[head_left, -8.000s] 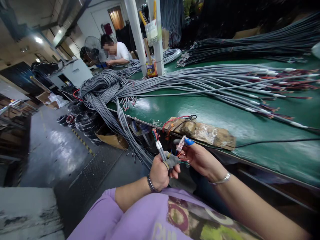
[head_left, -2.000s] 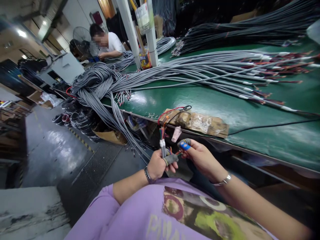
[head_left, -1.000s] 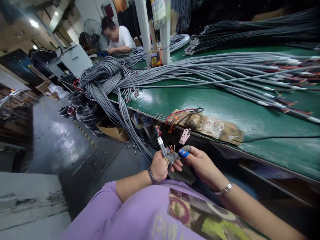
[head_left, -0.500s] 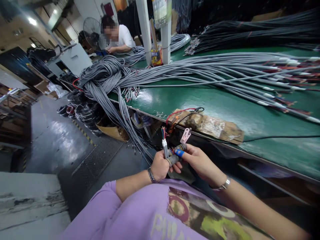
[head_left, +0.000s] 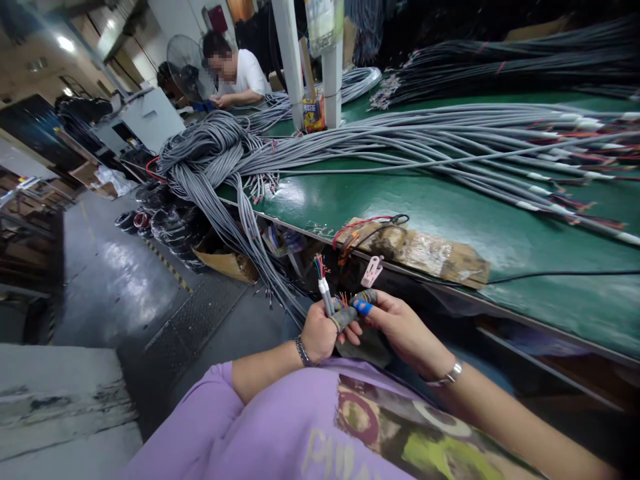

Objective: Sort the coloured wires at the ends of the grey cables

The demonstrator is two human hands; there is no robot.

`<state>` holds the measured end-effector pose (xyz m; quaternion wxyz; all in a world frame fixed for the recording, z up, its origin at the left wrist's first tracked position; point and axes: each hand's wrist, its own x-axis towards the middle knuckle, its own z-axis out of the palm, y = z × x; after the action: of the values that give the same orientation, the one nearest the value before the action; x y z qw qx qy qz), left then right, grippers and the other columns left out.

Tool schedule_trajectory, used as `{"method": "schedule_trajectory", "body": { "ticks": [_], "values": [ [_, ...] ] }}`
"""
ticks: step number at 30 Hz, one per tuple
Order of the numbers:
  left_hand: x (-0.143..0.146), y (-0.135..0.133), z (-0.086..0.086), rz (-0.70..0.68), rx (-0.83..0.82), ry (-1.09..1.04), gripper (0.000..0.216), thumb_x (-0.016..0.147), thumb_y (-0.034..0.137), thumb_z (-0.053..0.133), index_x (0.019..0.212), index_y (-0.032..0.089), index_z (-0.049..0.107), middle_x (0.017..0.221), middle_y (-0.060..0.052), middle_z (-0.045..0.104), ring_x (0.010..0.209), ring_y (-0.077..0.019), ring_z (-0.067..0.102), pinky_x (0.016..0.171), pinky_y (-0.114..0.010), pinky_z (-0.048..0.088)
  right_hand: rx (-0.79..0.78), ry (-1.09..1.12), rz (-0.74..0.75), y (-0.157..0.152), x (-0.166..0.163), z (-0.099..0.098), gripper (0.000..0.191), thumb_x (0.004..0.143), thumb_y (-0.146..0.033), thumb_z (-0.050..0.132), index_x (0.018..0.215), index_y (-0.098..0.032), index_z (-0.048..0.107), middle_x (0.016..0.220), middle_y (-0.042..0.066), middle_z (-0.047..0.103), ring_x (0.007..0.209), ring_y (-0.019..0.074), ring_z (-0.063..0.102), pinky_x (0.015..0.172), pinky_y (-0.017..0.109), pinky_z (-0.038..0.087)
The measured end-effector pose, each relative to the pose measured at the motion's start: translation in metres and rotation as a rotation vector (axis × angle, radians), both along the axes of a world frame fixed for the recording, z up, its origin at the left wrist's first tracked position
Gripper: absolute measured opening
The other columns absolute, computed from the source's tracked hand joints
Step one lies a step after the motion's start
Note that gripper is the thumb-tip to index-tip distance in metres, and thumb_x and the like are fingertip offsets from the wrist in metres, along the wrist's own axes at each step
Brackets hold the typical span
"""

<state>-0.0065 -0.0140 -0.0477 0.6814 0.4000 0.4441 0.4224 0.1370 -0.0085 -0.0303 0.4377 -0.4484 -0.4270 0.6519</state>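
Note:
My left hand (head_left: 319, 335) is closed around grey cables (head_left: 327, 301), with fabric covers on some of its fingers. Their white-wrapped ends (head_left: 323, 287) point upward, and thin multicoloured wires (head_left: 320, 268) fan out of the top. A second tuft of orange and dark wires (head_left: 343, 300) sticks up between my two hands. My right hand (head_left: 400, 327), with blue tape on the thumb and a grey cover on the index finger, pinches right beside this tuft. What lies between those fingertips is hidden. Just above stands a pale pink clip (head_left: 371, 271) at the table edge.
Long grey cables (head_left: 400, 137) lie across the green table (head_left: 420, 200) and hang over its left edge in a heap (head_left: 205, 147). Taped cardboard (head_left: 425, 253) with red and black leads sits at the near edge. Another person (head_left: 240, 73) works beyond. White posts (head_left: 331, 87) rise from the table.
The white-wrapped cable ends have tipped a little to the left. My right hand has shifted slightly right, and the orange wire tuft between my hands shows more.

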Motion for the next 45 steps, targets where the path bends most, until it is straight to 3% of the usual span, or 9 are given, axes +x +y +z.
{"method": "schedule_trajectory", "body": {
  "ticks": [8,15,22,26,29,32,36,42,45],
  "values": [
    [0.001,0.001,-0.001,-0.007,-0.006,0.012,0.038,0.069,0.048,0.072,0.068,0.013,0.056,0.055,-0.003,0.064,0.038,-0.0115,0.057,0.031,-0.018,0.026,0.018,-0.002,0.0,0.001,0.002,-0.002,0.03,0.072,-0.047,0.072,0.069,-0.02,0.062,0.057,-0.001,0.059,0.053,0.012,0.047,0.054,0.027,0.037],
    [0.002,0.003,0.003,0.032,-0.015,0.019,0.041,0.069,0.051,0.071,0.064,0.013,0.054,0.053,-0.003,0.063,0.036,-0.0103,0.055,0.032,-0.018,0.025,0.017,0.004,-0.098,-0.002,0.002,-0.008,0.032,0.068,-0.047,0.075,0.065,-0.018,0.061,0.055,-0.002,0.054,0.053,0.0107,0.043,0.053,0.026,0.034],
    [-0.005,0.009,0.023,-0.035,-0.034,-0.026,0.037,0.063,0.044,0.077,0.064,0.013,0.056,0.047,0.0,0.058,0.03,-0.008,0.047,0.029,-0.018,0.023,-0.148,0.282,-0.103,0.008,0.021,-0.018,0.04,0.067,-0.059,0.074,0.073,-0.02,0.066,0.07,0.001,0.06,0.06,0.0118,0.049,0.059,0.026,0.045],
    [-0.003,0.015,0.037,-0.105,-0.068,-0.06,0.04,0.059,0.045,0.08,0.064,0.012,0.058,0.046,0.0,0.058,0.029,-0.0081,0.046,0.028,-0.018,0.026,-0.222,0.389,-0.012,0.024,0.031,-0.015,0.044,0.072,-0.064,0.067,0.08,-0.02,0.067,0.081,0.005,0.065,0.062,0.0141,0.054,0.057,0.027,0.048],
    [0.003,0.02,0.043,-0.145,-0.089,-0.085,0.042,0.056,0.046,0.081,0.064,0.012,0.059,0.046,0.0,0.057,0.029,-0.0084,0.046,0.028,-0.018,0.027,-0.126,0.34,0.029,0.031,0.027,-0.006,0.04,0.073,-0.059,0.069,0.08,-0.02,0.066,0.072,0.002,0.06,0.059,0.0131,0.051,0.055,0.026,0.045],
    [0.007,0.024,0.046,-0.171,-0.097,-0.092,0.042,0.056,0.046,0.081,0.065,0.011,0.06,0.046,-0.001,0.058,0.029,-0.0084,0.046,0.028,-0.018,0.026,0.024,0.187,-0.134,0.03,0.021,0.001,0.038,0.069,-0.055,0.075,0.071,-0.019,0.062,0.061,-0.002,0.053,0.053,0.0103,0.042,0.05,0.024,0.036],
    [0.01,0.027,0.044,-0.164,-0.097,-0.071,0.043,0.055,0.046,0.081,0.061,0.012,0.057,0.046,-0.001,0.057,0.029,-0.008,0.046,0.028,-0.018,0.024,0.118,0.041,-0.314,0.026,0.015,0.003,0.043,0.073,-0.062,0.067,0.067,-0.02,0.06,0.058,-0.002,0.052,0.052,0.0112,0.04,0.05,0.026,0.033],
    [0.013,0.029,0.041,-0.172,-0.105,-0.044,0.047,0.051,0.051,0.081,0.062,0.013,0.055,0.046,0.001,0.057,0.029,-0.0078,0.046,0.028,-0.018,0.026,-0.091,0.346,-0.116,0.034,0.013,0.005,0.049,0.064,-0.068,0.071,0.069,-0.019,0.066,0.063,0.002,0.061,0.058,0.0156,0.053,0.056,0.029,0.045],
    [0.014,0.03,0.04,-0.164,-0.114,-0.045,0.047,0.05,0.05,0.081,0.059,0.014,0.053,0.045,0.0,0.057,0.029,-0.0082,0.046,0.028,-0.018,0.027,-0.116,0.413,-0.136,0.036,0.01,0.006,0.046,0.064,-0.064,0.074,0.071,-0.019,0.067,0.066,0.004,0.064,0.061,0.017,0.056,0.059,0.031,0.047]
  ]
}}
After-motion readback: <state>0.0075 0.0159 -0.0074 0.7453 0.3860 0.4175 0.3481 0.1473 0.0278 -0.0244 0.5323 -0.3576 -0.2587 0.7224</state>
